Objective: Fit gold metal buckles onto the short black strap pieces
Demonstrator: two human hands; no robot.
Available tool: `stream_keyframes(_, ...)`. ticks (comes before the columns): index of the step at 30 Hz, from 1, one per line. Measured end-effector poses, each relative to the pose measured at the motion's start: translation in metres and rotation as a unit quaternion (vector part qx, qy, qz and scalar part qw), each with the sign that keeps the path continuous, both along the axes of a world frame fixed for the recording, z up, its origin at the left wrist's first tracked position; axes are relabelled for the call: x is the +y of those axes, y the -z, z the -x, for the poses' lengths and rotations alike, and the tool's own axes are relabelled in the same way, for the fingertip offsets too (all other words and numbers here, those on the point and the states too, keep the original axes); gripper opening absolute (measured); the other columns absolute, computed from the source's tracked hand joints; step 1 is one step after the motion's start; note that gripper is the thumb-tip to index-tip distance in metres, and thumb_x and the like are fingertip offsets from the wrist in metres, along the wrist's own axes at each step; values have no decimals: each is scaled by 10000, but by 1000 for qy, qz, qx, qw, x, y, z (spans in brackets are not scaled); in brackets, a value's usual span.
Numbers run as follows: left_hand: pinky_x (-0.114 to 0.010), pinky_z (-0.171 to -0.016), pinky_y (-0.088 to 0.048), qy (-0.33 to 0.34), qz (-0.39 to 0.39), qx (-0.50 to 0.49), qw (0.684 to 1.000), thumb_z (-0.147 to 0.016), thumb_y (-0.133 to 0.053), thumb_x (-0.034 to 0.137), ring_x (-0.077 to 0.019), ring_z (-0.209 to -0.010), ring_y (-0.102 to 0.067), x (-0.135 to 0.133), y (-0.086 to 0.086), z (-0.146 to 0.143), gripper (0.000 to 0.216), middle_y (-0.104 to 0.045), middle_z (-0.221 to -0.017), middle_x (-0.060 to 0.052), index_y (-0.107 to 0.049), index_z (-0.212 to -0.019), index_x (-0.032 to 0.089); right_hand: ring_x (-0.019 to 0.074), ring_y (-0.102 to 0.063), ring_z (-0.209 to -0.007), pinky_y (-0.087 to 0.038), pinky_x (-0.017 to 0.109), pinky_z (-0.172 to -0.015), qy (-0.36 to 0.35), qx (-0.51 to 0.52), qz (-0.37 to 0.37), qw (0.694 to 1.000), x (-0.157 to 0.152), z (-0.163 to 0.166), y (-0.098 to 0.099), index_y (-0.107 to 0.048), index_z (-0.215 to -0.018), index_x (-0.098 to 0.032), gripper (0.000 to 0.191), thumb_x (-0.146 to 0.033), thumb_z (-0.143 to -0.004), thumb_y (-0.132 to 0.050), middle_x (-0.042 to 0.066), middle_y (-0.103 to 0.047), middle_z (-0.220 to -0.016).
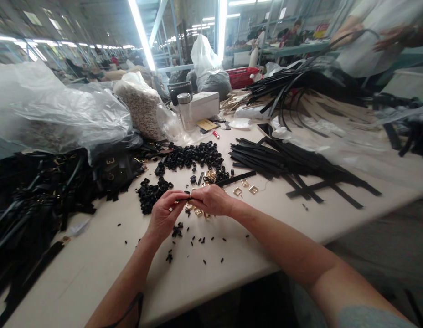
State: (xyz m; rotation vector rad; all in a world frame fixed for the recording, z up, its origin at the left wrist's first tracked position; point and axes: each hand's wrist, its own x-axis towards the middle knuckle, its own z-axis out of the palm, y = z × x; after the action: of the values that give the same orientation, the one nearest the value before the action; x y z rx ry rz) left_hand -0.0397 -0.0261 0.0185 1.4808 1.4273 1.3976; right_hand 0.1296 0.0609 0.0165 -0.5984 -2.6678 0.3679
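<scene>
My left hand [166, 210] and my right hand [211, 200] meet over the middle of the table, fingers pinched together. Between their fingertips is a small dark piece, apparently the end of a black strap; my fingers cover most of it. A black strap [240, 177] sticks out behind my right hand, and I cannot tell whether it is the same piece. Gold buckles [198, 212] lie under and around my hands, with more gold buckles [253, 189] to the right. Black loops [153, 193] are heaped just beyond my left hand. Tiny black pieces [203, 239] are scattered nearer me.
Black straps [266, 157] lie stacked at right, longer strips [300, 86] behind them. Buckled black straps [71, 182] pile up at left under plastic bags [61, 109]. A clear bottle [186, 111] and white box [206, 105] stand at the back. Another person [372, 41] handles a strip at far right.
</scene>
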Motion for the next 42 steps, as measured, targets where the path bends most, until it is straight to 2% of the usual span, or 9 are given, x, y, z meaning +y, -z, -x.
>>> stream_keyframes(6, -305, -776, -485, -3, -48, 84, 995, -767, -685, 308, -209, -810, -593, 1, -4, -1, 75, -656, -826, -57, -737, -783, 257, 104, -462, -587, -266, 234, -570, -28, 4, 43, 999, 2, 0, 1, -619, -775, -156, 270, -336, -930, -491, 20, -616, -684)
stream_keyframes(12, -309, -808, -473, -15, -84, 116, 990, -826, -625, 289, -206, -843, -600, -1, -1, -6, 93, -647, -858, -57, -696, -796, 236, 85, -437, -578, -286, 212, -572, -57, 30, 116, 991, 3, -1, -2, -625, -732, -149, 254, -294, -911, -516, -1, -578, -645)
stream_keyframes(16, -304, -774, -502, -107, -97, 12, 989, -860, -588, 374, -190, -863, -615, 4, 7, 7, 179, -614, -977, -61, -626, -911, 206, 64, -392, -514, -288, 194, -538, -62, 69, 185, 978, 6, -5, -6, -614, -704, -139, 274, -288, -909, -509, -35, -499, -558)
stream_keyframes(19, -279, -741, -517, -188, -107, -60, 974, -858, -574, 471, -175, -884, -625, 8, 8, 22, 344, -601, -1053, -66, -567, -1070, 201, 61, -363, -497, -278, 194, -522, -62, 86, 192, 976, 9, -8, -8, -594, -684, -137, 308, -316, -915, -497, -48, -441, -525)
stream_keyframes(21, -261, -722, -514, -176, -83, -88, 977, -854, -559, 519, -153, -813, -629, 9, 7, 27, 411, -635, -961, -55, -565, -1104, 193, 62, -361, -504, -270, 196, -522, -57, 80, 185, 978, 10, -8, -8, -594, -699, -137, 296, -319, -913, -501, -49, -432, -530)
stream_keyframes(23, -249, -681, -513, -126, -36, -130, 983, -842, -573, 527, -133, -699, -619, 8, 6, 25, 409, -650, -833, -37, -601, -1052, 176, 64, -367, -518, -262, 198, -528, -43, 64, 175, 981, 9, -8, -8, -608, -730, -139, 263, -314, -904, -518, -43, -453, -552)
stream_keyframes(26, -224, -593, -502, -79, 21, -153, 985, -775, -689, 436, -107, -586, -589, 5, 7, 14, 318, -636, -747, -13, -639, -923, 159, 72, -399, -552, -258, 201, -542, -29, 32, 167, 985, 7, -7, -9, -635, -787, -145, 227, -322, -892, -542, -23, -520, -606)
stream_keyframes(34, -180, -476, -450, -92, 68, -198, 974, -716, -728, 324, -68, -464, -513, 6, 9, 7, 320, -536, -611, 60, -604, -967, 168, 102, -486, -640, -286, 211, -600, 37, 10, 152, 988, 7, -7, -11, -663, -953, -186, 254, -392, -804, -663, 8, -633, -750)
stream_keyframes(42, -161, -454, -427, -93, 69, -216, 970, -719, -726, 324, -64, -463, -489, 8, 9, 6, 434, -496, -586, 75, -574, -1093, 166, 118, -547, -693, -338, 218, -632, 33, 64, 126, 989, 5, -2, -2, -659, -968, -194, 238, -354, -793, -685, 12, -672, -814)
